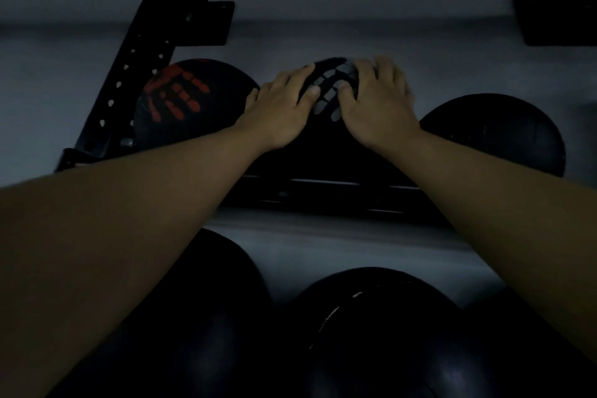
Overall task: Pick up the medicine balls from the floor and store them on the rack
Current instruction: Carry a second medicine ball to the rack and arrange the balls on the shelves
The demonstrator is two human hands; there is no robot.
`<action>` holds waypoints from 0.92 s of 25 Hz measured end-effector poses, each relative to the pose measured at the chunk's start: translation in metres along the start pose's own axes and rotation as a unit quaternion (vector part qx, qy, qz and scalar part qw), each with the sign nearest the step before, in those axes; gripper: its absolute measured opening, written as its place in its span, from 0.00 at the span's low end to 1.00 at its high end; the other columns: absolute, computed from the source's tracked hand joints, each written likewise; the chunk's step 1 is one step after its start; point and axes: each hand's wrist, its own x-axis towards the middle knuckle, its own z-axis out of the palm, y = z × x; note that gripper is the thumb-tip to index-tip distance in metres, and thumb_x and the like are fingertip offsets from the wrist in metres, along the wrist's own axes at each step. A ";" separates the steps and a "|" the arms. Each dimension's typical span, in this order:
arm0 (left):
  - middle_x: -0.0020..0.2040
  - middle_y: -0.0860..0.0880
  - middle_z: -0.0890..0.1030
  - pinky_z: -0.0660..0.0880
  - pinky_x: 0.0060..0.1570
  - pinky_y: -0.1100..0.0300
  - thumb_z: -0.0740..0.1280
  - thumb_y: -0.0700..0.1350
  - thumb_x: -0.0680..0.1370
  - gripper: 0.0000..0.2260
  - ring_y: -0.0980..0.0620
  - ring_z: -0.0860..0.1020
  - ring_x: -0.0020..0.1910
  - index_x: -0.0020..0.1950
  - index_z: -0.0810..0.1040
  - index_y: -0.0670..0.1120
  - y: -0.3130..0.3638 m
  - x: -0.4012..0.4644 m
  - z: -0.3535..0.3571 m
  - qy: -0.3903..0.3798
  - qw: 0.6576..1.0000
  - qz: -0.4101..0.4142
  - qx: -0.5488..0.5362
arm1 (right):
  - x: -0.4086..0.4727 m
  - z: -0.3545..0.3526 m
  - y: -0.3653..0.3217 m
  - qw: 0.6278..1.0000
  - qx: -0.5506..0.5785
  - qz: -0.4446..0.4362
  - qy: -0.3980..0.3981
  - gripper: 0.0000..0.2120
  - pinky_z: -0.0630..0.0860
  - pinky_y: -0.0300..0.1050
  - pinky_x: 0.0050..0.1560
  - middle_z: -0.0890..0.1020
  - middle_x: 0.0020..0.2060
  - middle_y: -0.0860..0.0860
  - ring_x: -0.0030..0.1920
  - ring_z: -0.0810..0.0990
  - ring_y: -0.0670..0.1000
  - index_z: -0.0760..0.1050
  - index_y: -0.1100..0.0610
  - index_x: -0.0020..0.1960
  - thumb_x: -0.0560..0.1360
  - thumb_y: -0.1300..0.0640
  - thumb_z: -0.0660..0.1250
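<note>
A black medicine ball with a grey handprint (329, 97) sits on the rack's rails (323, 191) in the middle of the view. My left hand (277, 110) lies on its left side and my right hand (374, 103) on its right side, fingers curled over the top. To its left rests a black ball with a red handprint (181, 100). A plain black ball (497, 132) rests to its right. The scene is dim.
A black perforated upright (135, 71) slants at the left, with brackets (552, 16) on the pale wall behind. Lower in view, three dark balls (371, 333) sit on a shelf below, partly covered by my forearms.
</note>
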 end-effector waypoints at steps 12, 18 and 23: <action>0.85 0.44 0.58 0.60 0.79 0.38 0.52 0.61 0.86 0.28 0.35 0.61 0.81 0.85 0.57 0.53 -0.219 -0.025 -0.124 -0.029 0.992 -0.077 0.098 | 0.039 0.086 -0.188 0.988 -0.014 -0.092 -0.125 0.31 0.51 0.63 0.83 0.55 0.85 0.60 0.84 0.52 0.62 0.55 0.47 0.85 0.85 0.39 0.52; 0.87 0.46 0.46 0.48 0.83 0.42 0.48 0.61 0.87 0.30 0.39 0.48 0.85 0.86 0.42 0.56 -0.248 -0.027 -0.095 -0.054 0.997 -0.031 -0.055 | 0.039 0.122 -0.212 0.993 -0.001 -0.061 -0.100 0.31 0.46 0.59 0.84 0.48 0.86 0.57 0.85 0.46 0.60 0.48 0.43 0.86 0.85 0.37 0.49; 0.87 0.47 0.43 0.45 0.83 0.43 0.47 0.60 0.87 0.29 0.41 0.45 0.85 0.86 0.42 0.56 -0.249 -0.030 -0.082 -0.025 0.995 -0.016 -0.096 | 0.035 0.123 -0.202 0.992 0.008 -0.049 -0.113 0.31 0.42 0.56 0.84 0.45 0.86 0.54 0.86 0.42 0.58 0.46 0.41 0.85 0.85 0.36 0.48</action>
